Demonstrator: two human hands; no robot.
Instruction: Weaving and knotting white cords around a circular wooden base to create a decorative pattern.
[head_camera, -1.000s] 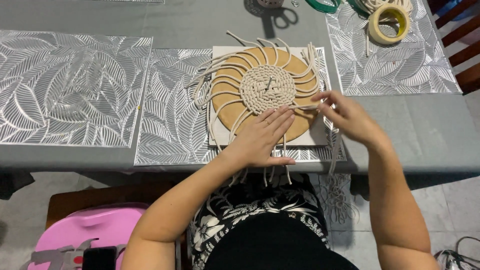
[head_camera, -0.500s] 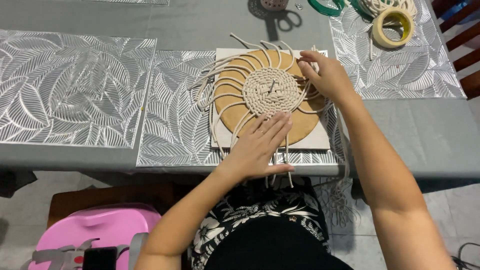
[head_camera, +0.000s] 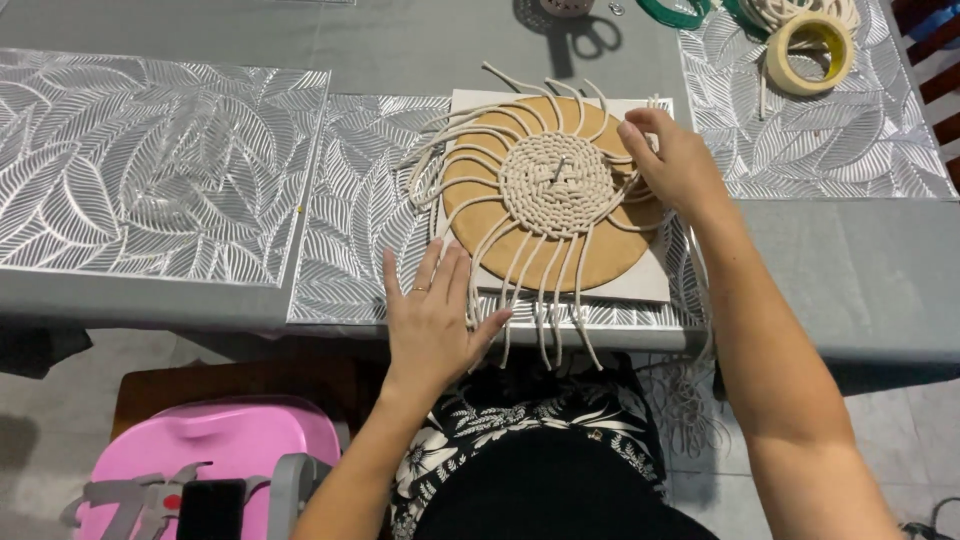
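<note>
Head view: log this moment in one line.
left hand flat on table edge | right hand pinching cream cord | round woven cream macrame coil on tan disc

Lit evenly and brightly from above. Glared off the silver placemats (head_camera: 150, 160). Stayed sharp, with soft shadows beneath the scissors (head_camera: 570, 30).

Cream cord coil (head_camera: 556, 183) lies flat on round tan board (head_camera: 600, 262), strands radiating

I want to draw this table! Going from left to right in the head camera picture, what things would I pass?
Silver leaf placemat → left hand → round woven cord disc on a tan round board → right hand → roll of tape.
</note>
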